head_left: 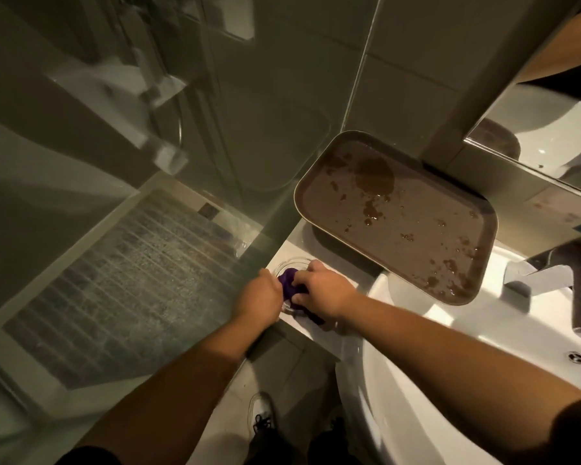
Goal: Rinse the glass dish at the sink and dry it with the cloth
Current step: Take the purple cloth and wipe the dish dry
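Observation:
A small clear glass dish [291, 264] rests on the white ledge at the left end of the sink [483, 333]. My left hand [261, 294] grips the dish's near left rim. My right hand [322, 290] presses a purple cloth [291, 284] into the dish; a tail of the cloth hangs out below my wrist. Most of the dish is hidden under both hands and the cloth.
A wet brown tray [403, 209] lies across the sink's far left corner, overhanging the basin. The chrome tap [537, 273] stands at the right, the drain [578, 357] lower right. A glass shower screen [148, 162] rises just left of the ledge. A mirror [550, 129] hangs above.

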